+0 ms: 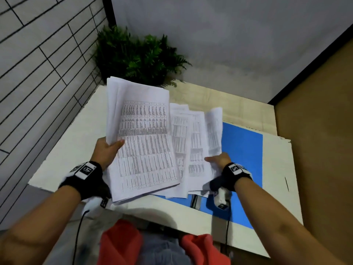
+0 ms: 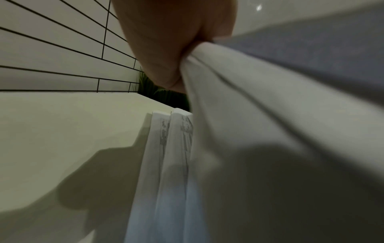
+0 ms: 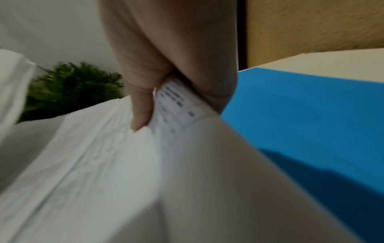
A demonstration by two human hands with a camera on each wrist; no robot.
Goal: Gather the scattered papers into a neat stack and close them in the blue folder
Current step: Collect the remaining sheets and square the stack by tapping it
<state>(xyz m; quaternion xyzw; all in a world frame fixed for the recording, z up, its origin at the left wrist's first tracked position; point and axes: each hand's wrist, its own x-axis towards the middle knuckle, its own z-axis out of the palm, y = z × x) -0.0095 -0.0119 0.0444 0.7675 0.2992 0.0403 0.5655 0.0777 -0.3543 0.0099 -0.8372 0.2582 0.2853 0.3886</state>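
My left hand (image 1: 108, 150) grips the left edge of a loose bundle of printed papers (image 1: 145, 142) and holds it tilted up above the white table (image 1: 76, 134). More printed sheets (image 1: 193, 150) fan out to the right, and my right hand (image 1: 219, 159) pinches their right edge. The blue folder (image 1: 242, 150) lies open and flat on the table under and to the right of the sheets. In the left wrist view my left hand (image 2: 176, 49) clamps the paper edge (image 2: 239, 98). In the right wrist view my right hand (image 3: 166, 78) pinches a printed sheet (image 3: 176, 105) beside the folder (image 3: 311, 106).
A green potted fern (image 1: 137, 58) stands at the table's far corner. A tiled wall (image 1: 38, 64) runs along the left and a brown panel (image 1: 315, 121) along the right. Black wrist straps with cables hang from both arms near the table's front edge.
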